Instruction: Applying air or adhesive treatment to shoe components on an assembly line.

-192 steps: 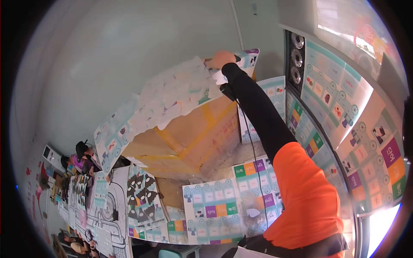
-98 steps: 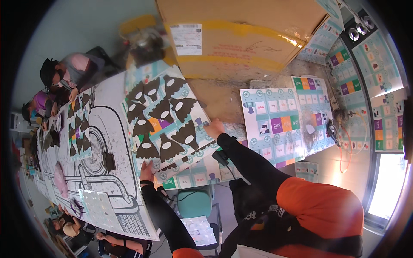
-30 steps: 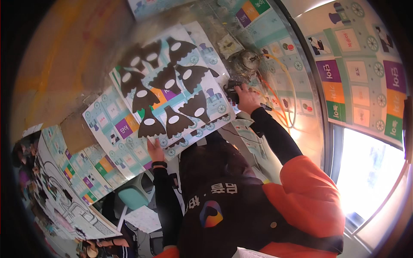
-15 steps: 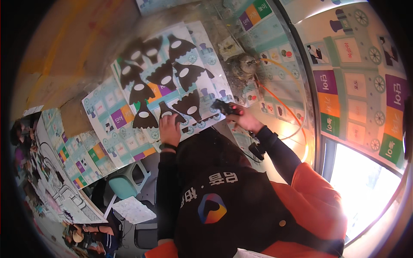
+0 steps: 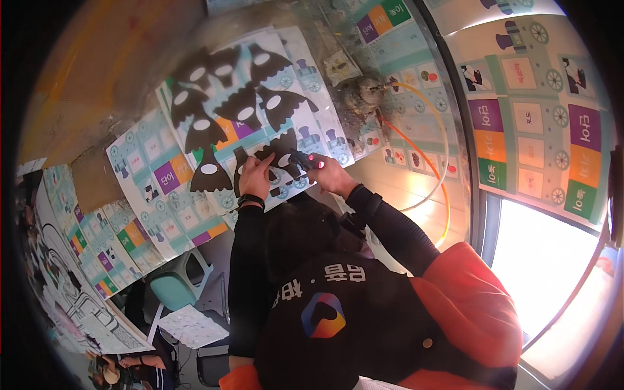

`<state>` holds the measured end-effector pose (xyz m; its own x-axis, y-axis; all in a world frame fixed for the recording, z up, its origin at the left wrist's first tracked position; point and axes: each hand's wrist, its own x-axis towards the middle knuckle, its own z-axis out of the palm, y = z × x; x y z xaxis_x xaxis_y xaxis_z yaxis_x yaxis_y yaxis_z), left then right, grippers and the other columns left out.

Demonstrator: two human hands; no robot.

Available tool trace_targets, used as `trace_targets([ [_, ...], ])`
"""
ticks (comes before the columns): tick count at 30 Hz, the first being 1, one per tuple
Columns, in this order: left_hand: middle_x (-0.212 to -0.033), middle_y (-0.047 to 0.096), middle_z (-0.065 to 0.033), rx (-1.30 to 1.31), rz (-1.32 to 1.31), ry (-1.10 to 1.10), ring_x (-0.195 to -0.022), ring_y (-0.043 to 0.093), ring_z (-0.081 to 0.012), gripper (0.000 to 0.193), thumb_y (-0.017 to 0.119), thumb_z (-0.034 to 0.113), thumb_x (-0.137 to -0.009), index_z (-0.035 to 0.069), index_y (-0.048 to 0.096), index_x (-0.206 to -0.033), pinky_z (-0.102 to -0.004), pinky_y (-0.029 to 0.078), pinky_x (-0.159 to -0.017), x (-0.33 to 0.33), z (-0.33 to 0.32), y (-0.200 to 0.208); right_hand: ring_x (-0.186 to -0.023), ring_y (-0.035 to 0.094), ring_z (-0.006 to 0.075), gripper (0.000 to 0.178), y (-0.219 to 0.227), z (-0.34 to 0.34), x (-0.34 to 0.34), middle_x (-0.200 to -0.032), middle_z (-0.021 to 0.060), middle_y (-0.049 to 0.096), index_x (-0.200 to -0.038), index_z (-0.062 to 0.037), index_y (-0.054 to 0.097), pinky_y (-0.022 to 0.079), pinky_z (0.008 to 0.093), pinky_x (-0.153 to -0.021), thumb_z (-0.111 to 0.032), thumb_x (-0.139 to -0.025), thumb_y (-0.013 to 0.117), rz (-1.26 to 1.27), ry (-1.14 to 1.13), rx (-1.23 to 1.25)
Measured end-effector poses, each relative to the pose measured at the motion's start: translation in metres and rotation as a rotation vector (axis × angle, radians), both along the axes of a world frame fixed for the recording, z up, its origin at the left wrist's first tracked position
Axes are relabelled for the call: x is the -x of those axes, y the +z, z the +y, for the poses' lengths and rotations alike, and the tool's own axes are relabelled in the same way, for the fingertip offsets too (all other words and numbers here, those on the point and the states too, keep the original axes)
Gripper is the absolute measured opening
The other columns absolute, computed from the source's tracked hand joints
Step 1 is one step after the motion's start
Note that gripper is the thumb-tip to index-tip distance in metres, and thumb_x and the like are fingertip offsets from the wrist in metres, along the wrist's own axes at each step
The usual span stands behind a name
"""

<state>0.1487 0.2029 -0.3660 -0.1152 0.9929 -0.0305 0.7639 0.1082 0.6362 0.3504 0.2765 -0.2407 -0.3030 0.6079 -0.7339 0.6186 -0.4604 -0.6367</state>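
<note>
Head view: right hand [image 5: 333,177] clamped on black tool [image 5: 303,160], left hand [image 5: 255,181] spread over black cutout [image 5: 283,143], near front edge of desk [image 5: 99,172].

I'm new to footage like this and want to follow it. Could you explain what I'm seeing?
There is no robot here: a person works with two bare hands. The view comes from the left of two fisheye cameras worn on the head, looking down, so straight edges bend. Printed sheets lie on the work surface, with black pieces with white ovals on top. The right hand holds a dark tool with red spots; its exact kind is hard to tell. The left hand is beside it, over the black pieces.
</note>
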Motion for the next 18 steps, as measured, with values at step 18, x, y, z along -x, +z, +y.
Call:
trace_targets([
  [18,-0.093,0.05,-0.0083,0.075,-0.071,-0.026,-0.089,0.054,-0.0286,0.051,0.064,0.002,-0.079,0.028,0.064,-0.123,-0.0389,0.049,-0.079,0.008,-0.009,0.001,-0.055,0.059,0.0189,0.023,-0.011,-0.004,0.004,-0.062,0.0114,0.06,-0.088,-0.0006,0.06,0.047,0.0334,-0.056,-0.021,-0.078,0.054,-0.105,0.201,-0.007],
])
